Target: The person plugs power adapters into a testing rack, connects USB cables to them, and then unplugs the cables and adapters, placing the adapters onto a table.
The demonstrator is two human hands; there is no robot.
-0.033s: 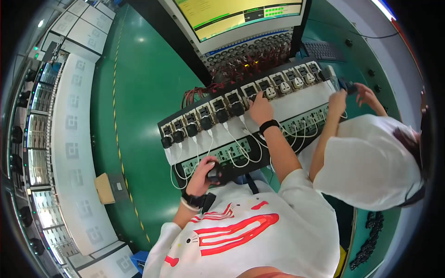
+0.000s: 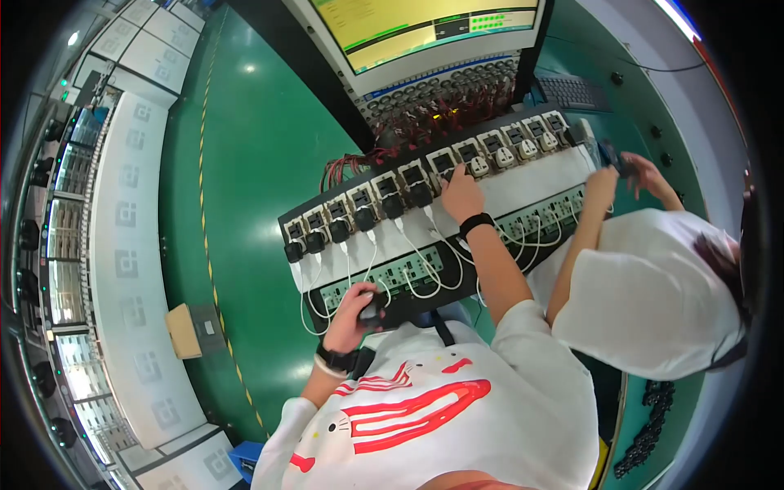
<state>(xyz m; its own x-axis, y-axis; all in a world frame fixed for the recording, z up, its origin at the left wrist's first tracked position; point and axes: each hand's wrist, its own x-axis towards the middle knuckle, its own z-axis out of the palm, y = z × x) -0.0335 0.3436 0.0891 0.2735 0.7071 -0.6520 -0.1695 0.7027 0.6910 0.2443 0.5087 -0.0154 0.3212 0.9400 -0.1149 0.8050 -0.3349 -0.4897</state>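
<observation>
My left hand [image 2: 349, 318] is closed around a black plug adapter [image 2: 373, 310], held over the near edge of a test board. My right hand [image 2: 463, 196] reaches to a socket in the middle of the long socket row [image 2: 412, 173], its fingers pinching a dark plug adapter [image 2: 446, 174] that they partly hide. Left of it, several black plug adapters [image 2: 365, 218] sit in the sockets with white cables [image 2: 425, 260] running down to a green circuit board [image 2: 418, 266]. To the right, white plug adapters [image 2: 504, 158] sit in several sockets.
A co-worker in white stands at right, one hand [image 2: 602, 188] by the board's end, the other [image 2: 649, 175] near a dark object. Behind the board are a monitor [image 2: 433, 37], red wires [image 2: 343, 169] and a keyboard [image 2: 573, 93]. A cardboard box [image 2: 184, 331] lies on the green floor.
My left hand and its adapter have shifted slightly down and left. My right hand stays at the same socket. The co-worker's hands have moved a little.
</observation>
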